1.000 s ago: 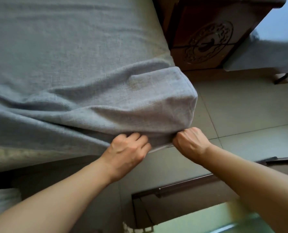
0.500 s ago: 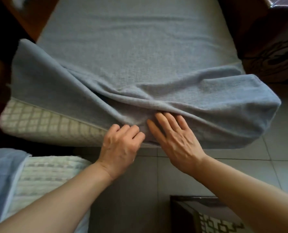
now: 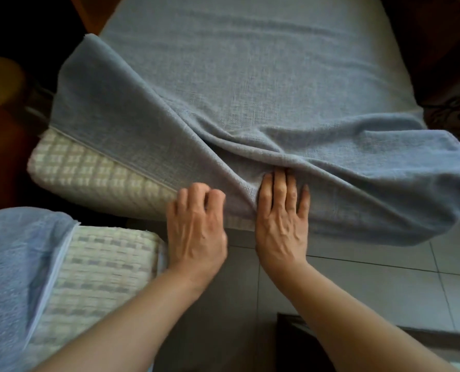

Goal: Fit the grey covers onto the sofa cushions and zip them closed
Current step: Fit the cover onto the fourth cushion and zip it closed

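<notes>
A person's two bare hands work at the near edge of a long sofa cushion (image 3: 94, 170), whose grey cover (image 3: 250, 89) is pulled most of the way on. The left hand (image 3: 196, 226) has its fingers curled at the cover's open hem, though whether they pinch the fabric cannot be told through the motion blur. The right hand (image 3: 282, 218) lies flat beside it, fingers straight and close together, pressing the cloth against the cushion's front edge where deep folds gather.

To the left of the hands, the cover's hem, edged with a pale zip tape (image 3: 110, 154), runs diagonally up and away, leaving the cushion's cream checked corner bare. To the right, the covered corner juts out over the tiled floor (image 3: 384, 285), which lies open below the forearms.

At lower left a second cushion (image 3: 97, 272) with the same checked ticking sits near the first, a narrow dark gap between them, its own grey cover (image 3: 11, 264) only partly drawn on. Dark carved wooden furniture (image 3: 451, 108) stands close at the far right, and a dark-framed piece (image 3: 290, 342) shows at the bottom edge.
</notes>
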